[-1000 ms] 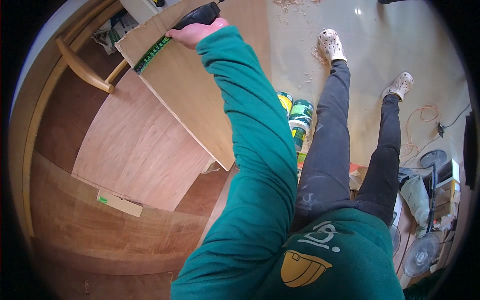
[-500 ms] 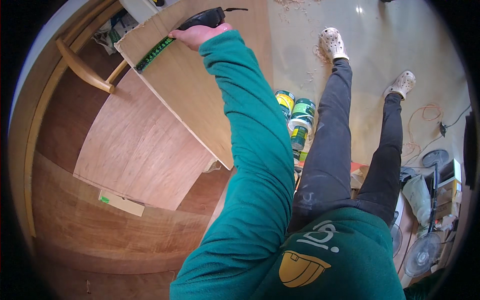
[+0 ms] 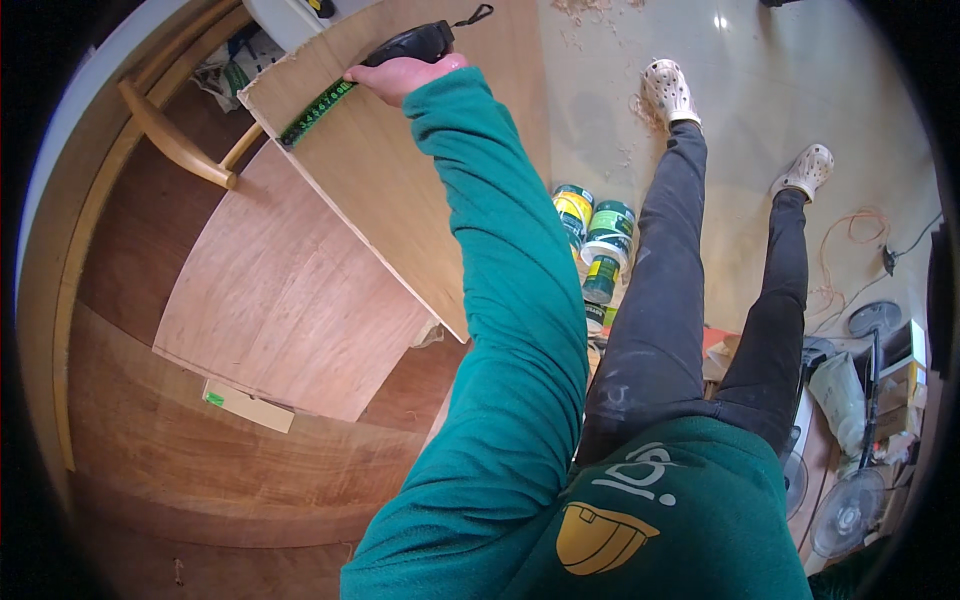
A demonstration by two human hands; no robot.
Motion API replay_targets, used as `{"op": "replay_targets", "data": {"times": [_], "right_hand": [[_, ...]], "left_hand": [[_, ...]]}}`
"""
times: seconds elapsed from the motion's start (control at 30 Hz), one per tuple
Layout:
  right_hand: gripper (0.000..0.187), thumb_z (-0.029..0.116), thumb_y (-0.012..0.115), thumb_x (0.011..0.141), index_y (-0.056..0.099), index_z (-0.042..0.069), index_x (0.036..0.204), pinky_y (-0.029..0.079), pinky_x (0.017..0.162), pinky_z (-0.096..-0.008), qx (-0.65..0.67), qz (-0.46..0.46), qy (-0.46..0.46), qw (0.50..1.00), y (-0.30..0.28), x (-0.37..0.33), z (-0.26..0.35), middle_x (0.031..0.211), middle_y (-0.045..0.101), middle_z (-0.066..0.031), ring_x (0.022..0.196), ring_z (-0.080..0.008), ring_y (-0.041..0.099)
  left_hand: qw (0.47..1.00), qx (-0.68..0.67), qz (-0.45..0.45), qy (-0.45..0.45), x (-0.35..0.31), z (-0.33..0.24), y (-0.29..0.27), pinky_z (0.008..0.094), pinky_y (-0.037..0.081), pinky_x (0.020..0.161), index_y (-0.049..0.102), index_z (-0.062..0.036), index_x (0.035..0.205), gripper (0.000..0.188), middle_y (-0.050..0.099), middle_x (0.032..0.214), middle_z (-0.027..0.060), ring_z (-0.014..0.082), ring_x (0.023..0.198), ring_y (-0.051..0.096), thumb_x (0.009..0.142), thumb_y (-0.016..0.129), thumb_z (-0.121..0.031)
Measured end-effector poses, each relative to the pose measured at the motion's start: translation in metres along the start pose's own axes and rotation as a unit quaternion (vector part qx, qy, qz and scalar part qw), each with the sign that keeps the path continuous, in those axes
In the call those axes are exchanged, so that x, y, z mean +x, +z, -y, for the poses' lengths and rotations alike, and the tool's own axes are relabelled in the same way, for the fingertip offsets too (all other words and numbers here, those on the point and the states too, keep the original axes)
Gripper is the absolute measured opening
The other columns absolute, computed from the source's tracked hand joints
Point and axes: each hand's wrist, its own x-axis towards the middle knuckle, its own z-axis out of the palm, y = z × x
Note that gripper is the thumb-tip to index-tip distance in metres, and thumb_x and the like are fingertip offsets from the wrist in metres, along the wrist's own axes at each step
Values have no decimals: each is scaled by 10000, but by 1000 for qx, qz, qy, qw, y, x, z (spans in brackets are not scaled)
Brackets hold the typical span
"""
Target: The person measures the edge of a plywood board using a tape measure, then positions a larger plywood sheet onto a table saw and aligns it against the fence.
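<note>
My left hand point(image 3: 405, 78) is closed around a black tape measure point(image 3: 412, 45) with a wrist loop at its end. A short length of green-marked blade point(image 3: 318, 113) is out of the case. It lies over the pale wooden board point(image 3: 400, 180), its tip at the board's left edge, and my thumb is by the blade near the case. The fingers under the case are mostly hidden. My right hand is out of sight.
A reddish plywood sheet point(image 3: 290, 290) lies left of the board, beside a curved wooden rail point(image 3: 175, 140). Paint cans point(image 3: 608, 230) stand near my left leg. Fans point(image 3: 848, 510), a bag point(image 3: 838, 400) and a cable point(image 3: 825, 260) are on the right. Wood shavings point(image 3: 645, 112) lie by my shoe.
The whole view has shifted slightly. The tape measure's loop has swung from straight to an open curl. My left hand keeps its hold, and the blade tip stays at the board's edge.
</note>
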Motion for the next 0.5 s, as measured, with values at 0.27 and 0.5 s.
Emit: {"op": "replay_targets", "data": {"times": [0.27, 0.5], "right_hand": [[538, 113, 372, 995, 351, 127, 1533, 201, 1221, -461, 9, -48, 1, 999, 5, 5, -2, 1563, 351, -71, 1460, -280, 301], [508, 102, 393, 983, 406, 123, 1491, 258, 1192, -452, 18, -96, 1, 995, 11, 7, -2, 1505, 420, -79, 1415, -284, 367]], "left_hand": [[1000, 15, -20, -3, 0, 0, 1, 446, 612, 792, 469, -41, 1419, 759, 608, 1230, 118, 303, 934, 665, 988, 432, -665], [999, 13, -37, -8, -4, -1, 4, 451, 604, 808, 472, -58, 1435, 779, 620, 1254, 111, 301, 940, 667, 975, 440, -686]]}}
